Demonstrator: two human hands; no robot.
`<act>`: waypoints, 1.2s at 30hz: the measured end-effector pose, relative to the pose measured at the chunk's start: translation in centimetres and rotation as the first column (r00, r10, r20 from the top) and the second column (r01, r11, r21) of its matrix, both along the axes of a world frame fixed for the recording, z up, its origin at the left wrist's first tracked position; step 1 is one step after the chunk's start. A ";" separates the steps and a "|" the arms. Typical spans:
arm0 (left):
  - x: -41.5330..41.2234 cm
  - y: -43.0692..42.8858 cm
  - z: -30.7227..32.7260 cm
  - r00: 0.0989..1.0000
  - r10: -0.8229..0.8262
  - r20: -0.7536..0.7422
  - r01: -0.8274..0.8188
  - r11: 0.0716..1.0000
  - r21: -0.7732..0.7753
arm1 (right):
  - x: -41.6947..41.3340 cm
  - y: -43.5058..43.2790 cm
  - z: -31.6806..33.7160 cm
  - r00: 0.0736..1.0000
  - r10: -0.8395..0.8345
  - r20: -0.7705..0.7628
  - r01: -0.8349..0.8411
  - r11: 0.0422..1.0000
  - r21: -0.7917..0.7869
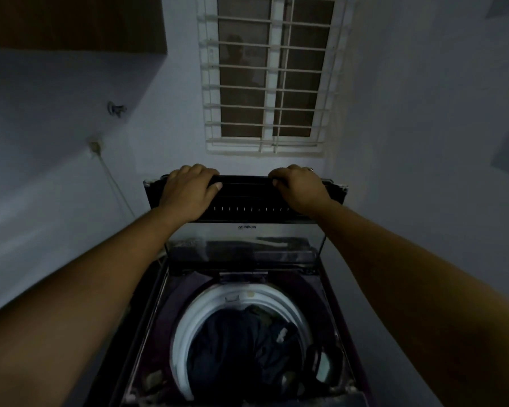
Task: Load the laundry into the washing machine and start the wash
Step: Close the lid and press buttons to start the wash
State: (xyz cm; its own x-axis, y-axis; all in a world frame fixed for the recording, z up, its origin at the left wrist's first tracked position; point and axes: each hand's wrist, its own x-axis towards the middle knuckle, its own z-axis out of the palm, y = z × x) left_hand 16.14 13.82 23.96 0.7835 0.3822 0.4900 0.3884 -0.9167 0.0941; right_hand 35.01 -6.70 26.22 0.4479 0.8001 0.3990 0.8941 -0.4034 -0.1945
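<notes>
Under a white barred window [265, 83], left hand [188, 192] and right hand [300, 189] curl fingers over the raised dark glass lid [247, 198], seemingly dark blue laundry [229, 348] lying in the white-rimmed drum [188, 327] below.

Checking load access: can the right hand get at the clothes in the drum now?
Likely yes: the lid stands raised, leaving the drum open above the clothes. The right hand must first let go of the lid's top edge.

Glossy see-through glass lid [244, 245] at centre; smooth white plastic tub ring [188, 318] below; matt dark-blue cloth [229, 348], lower centre.
</notes>
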 end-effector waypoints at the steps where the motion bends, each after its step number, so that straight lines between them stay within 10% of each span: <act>1: -0.8 -0.8 -0.1 1.000 0.006 0.005 -0.006 1.000 -0.004 | -0.7 -0.8 -0.1 1.000 0.006 -0.027 -0.005 1.000 0.013; 23: -13.5 -12.9 -9.1 0.865 -0.206 -0.459 0.068 0.952 -0.298 | -9.7 -15.6 -10.1 0.905 0.102 -0.414 -0.286 0.865 -0.412; 36: -16.2 -14.5 -18.5 0.771 -0.223 -0.596 0.008 0.940 -0.341 | -12.8 -18.0 -20.2 0.964 0.132 -0.229 -0.250 0.733 -0.632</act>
